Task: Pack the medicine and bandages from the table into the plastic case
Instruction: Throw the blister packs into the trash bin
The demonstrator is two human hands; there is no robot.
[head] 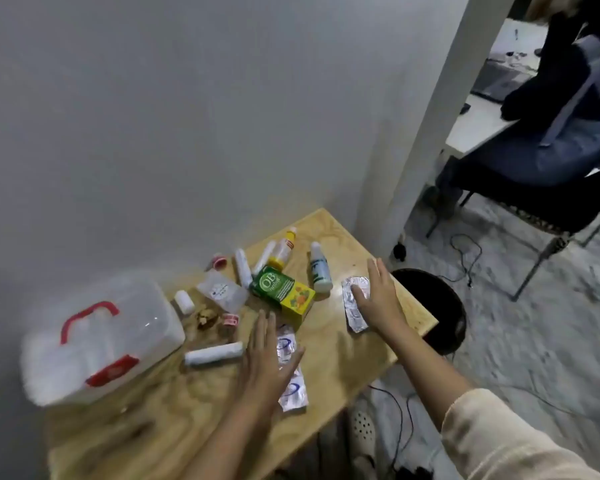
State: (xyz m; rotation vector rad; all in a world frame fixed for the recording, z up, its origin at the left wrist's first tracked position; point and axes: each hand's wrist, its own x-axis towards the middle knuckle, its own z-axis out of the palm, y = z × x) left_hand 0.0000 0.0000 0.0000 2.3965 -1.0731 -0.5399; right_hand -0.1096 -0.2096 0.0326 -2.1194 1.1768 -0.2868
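A clear plastic case [118, 327] with a red handle and red latch sits closed at the table's left. My left hand [264, 355] hovers flat, fingers apart, over silver blister packs [293, 389]. My right hand [378, 296] lies spread over another silver blister strip [352, 308] near the right edge. Between them lies a green and yellow medicine box [284, 292]. A bandage roll [213, 355] lies beside the case. Behind stand a white bottle with a green label [319, 271] and a yellow-capped bottle [283, 252].
The small wooden table [343, 355] stands against a grey wall. A black bin [440, 306] is by its right edge. Cables cross the floor. A seated person [551, 133] on a chair is at far right. Small tubes [243, 268], a packet and red-capped items lie mid-table.
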